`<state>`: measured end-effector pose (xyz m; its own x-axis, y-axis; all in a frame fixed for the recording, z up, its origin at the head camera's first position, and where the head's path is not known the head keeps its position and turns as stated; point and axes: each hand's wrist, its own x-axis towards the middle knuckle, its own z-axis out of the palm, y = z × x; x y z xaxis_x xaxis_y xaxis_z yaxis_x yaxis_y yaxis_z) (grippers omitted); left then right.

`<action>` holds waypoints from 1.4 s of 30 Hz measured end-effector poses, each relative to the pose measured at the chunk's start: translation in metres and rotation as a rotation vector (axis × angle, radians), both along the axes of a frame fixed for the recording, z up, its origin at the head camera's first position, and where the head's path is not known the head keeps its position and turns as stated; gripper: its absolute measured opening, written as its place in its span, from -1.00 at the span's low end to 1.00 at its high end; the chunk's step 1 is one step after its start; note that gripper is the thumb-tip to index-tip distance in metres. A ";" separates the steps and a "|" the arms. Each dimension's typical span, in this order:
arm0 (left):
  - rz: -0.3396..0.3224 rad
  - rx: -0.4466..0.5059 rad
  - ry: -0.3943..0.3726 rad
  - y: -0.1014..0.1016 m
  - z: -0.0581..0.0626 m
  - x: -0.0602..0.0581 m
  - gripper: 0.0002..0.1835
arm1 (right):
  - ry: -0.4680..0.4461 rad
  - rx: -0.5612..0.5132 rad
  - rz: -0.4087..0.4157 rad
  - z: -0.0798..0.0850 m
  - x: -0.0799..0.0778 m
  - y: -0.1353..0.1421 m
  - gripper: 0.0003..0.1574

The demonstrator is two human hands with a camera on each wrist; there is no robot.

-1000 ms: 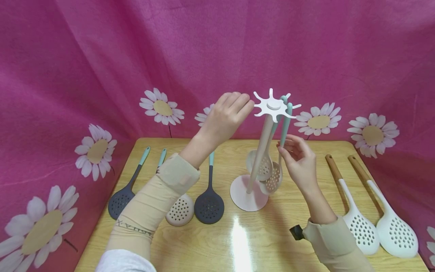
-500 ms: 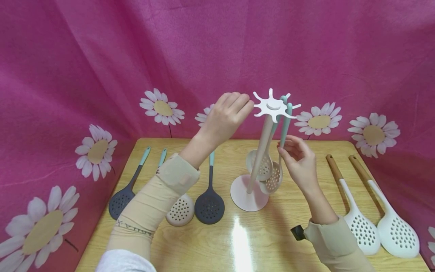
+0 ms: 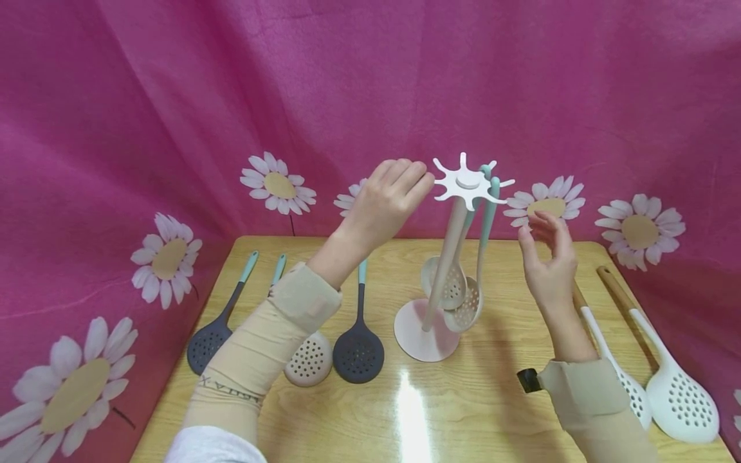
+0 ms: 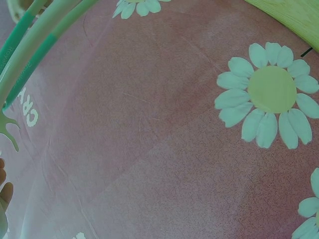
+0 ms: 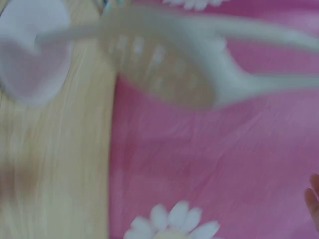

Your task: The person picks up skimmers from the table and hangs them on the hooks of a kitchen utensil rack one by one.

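Observation:
A utensil stand (image 3: 448,263) with a star-shaped white hook top stands on a round pink base. My left hand (image 3: 383,204) is at the stand's left hook, fingers curled and apparently pinching it; its fingertips are hidden in the head view. Two beige perforated ladles with mint handles hang on the right side, the front ladle (image 3: 467,310) partly overlapping the rear ladle (image 3: 453,290). To their right, my right hand (image 3: 550,263) is raised in the air, fingers loosely bent and holding nothing. The right wrist view shows a hanging ladle (image 5: 159,59), blurred.
On the left of the wooden table (image 3: 370,424) lie a dark skimmer (image 3: 207,344), a beige perforated ladle (image 3: 309,361) and another dark skimmer (image 3: 359,354). Two white skimmers with wooden handles, including the outer skimmer (image 3: 683,405), lie at the right. A pink flowered cloth (image 3: 324,83) hangs behind.
My right hand has let go of the front ladle's handle and moved right, away from the stand. The ladle stays hanging on its hook. My left hand has stayed in place.

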<state>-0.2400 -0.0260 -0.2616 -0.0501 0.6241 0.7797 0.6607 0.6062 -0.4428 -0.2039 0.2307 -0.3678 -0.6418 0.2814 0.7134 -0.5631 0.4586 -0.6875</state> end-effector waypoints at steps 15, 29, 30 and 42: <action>0.002 -0.010 -0.004 0.000 0.000 0.000 -0.82 | -0.462 0.231 -0.395 -0.080 -0.032 0.109 -0.41; -0.002 -0.001 -0.004 0.001 -0.001 0.000 -0.81 | -0.960 0.380 -0.347 -0.134 -0.008 0.157 -0.19; -0.002 -0.001 -0.004 0.001 0.000 0.000 -0.82 | -0.984 0.415 -0.346 -0.137 -0.006 0.159 -0.27; -0.005 0.003 0.005 0.000 -0.001 -0.001 -0.83 | -1.066 0.588 -0.313 -0.152 0.005 0.162 -0.68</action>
